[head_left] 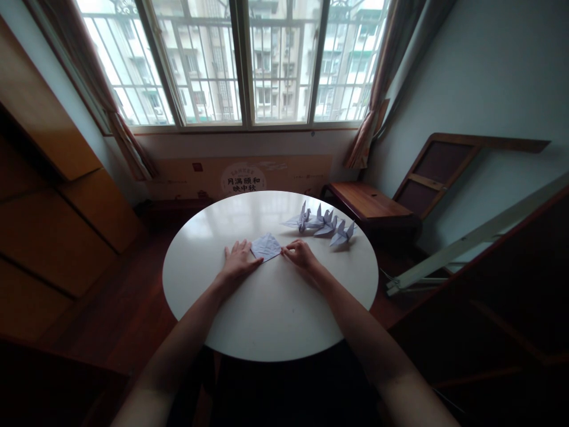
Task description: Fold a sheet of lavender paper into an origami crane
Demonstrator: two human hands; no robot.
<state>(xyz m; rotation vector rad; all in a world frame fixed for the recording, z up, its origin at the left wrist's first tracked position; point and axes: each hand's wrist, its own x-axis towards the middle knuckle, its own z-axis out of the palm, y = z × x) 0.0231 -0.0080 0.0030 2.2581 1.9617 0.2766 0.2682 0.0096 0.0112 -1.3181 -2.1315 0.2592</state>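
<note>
A folded square of pale paper [266, 246] lies flat on the round white table [267, 308], turned like a diamond. My left hand [237, 261] rests flat beside it with fingers stretched out, its fingertips pressing the paper's left corner. My right hand [300, 254] is curled, and its fingertips pinch the paper's right corner. Three finished paper cranes [324, 224] stand in a row on the table just beyond my right hand.
A dark wooden bench [368, 204] stands to the right of the table, with a wooden frame [433, 175] leaning on the wall behind it. Wooden cabinets [53, 219] fill the left side. A barred window [240, 59] and a printed cardboard panel [242, 177] are ahead.
</note>
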